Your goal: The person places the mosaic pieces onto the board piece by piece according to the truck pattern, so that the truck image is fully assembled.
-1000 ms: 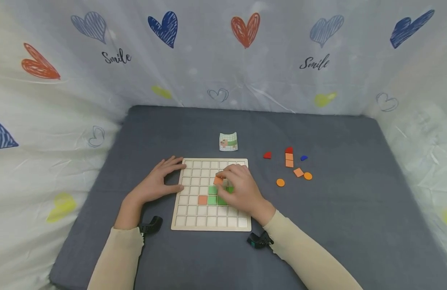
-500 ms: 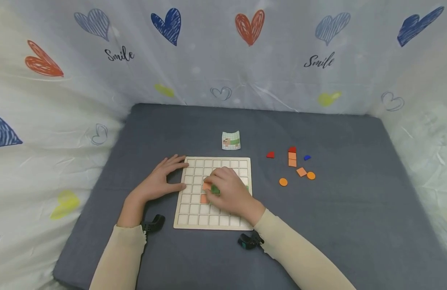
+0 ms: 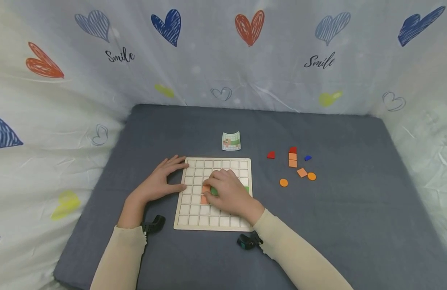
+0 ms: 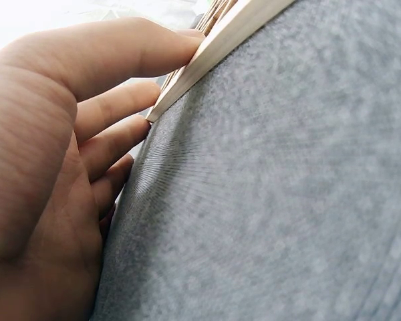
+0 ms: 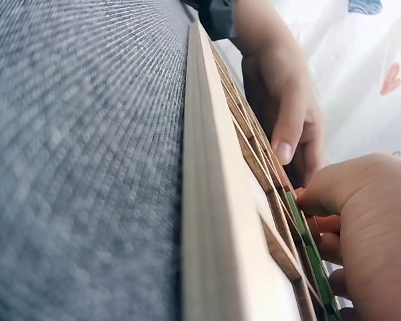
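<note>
A wooden grid board (image 3: 213,226) lies on the grey surface. My left hand (image 3: 156,183) rests with thumb and fingertips against its left edge; the left wrist view shows the same hand (image 4: 73,120) touching the wooden rim (image 4: 214,50). Over the middle of the board my right hand (image 3: 228,193) pinches an orange square (image 3: 206,188) between thumb and fingers, just above another orange square (image 3: 204,199). Green pieces (image 3: 214,191) lie in the grid beside it, partly covered by that hand. In the right wrist view, green pieces (image 5: 314,257) sit near the right hand (image 5: 371,227).
A small picture card (image 3: 231,141) lies behind the board. To the right are two stacked orange squares (image 3: 293,160), a tilted orange square (image 3: 301,172), orange discs (image 3: 283,183), red pieces (image 3: 270,155) and a blue piece (image 3: 308,158). A patterned curtain (image 3: 194,68) stands behind.
My right hand has moved left over the board with the orange square, which is now directly above the other orange square. The left hand has stayed at the board's edge.
</note>
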Demonstrator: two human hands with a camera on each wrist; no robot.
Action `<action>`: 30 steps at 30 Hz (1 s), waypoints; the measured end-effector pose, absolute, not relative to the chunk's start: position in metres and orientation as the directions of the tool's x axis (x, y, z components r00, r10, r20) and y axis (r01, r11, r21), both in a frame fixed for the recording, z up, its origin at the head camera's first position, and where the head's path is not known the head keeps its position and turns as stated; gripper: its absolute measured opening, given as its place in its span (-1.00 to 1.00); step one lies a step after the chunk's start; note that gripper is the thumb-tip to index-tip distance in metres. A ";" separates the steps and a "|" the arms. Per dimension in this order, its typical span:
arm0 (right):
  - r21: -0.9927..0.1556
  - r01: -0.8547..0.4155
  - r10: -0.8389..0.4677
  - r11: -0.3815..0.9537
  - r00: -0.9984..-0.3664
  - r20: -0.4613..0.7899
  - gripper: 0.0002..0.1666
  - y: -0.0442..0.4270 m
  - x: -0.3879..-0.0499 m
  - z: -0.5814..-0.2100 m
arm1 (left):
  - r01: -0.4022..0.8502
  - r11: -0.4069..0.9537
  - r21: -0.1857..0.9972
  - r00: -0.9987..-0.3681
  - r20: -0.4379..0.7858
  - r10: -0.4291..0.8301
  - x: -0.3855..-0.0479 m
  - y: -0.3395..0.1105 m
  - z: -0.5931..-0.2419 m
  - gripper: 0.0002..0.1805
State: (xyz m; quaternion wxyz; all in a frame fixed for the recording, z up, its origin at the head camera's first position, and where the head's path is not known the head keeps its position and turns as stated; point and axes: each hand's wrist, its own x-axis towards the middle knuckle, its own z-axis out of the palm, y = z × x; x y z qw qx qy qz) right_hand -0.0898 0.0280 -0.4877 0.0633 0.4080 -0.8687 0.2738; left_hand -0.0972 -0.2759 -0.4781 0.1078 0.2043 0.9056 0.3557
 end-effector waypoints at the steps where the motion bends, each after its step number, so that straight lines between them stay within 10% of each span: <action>1: -0.427 -0.741 -0.674 0.519 -0.661 0.329 -0.85 0.028 -0.090 -0.488 | 0.293 0.663 0.688 -0.893 -0.050 0.447 -0.097 -0.276 -0.478 -0.16; 30: -0.440 -0.740 -0.677 0.509 -0.660 0.326 -0.78 0.031 -0.090 -0.490 | 0.285 0.667 0.689 -0.897 -0.054 0.438 -0.096 -0.275 -0.480 -0.16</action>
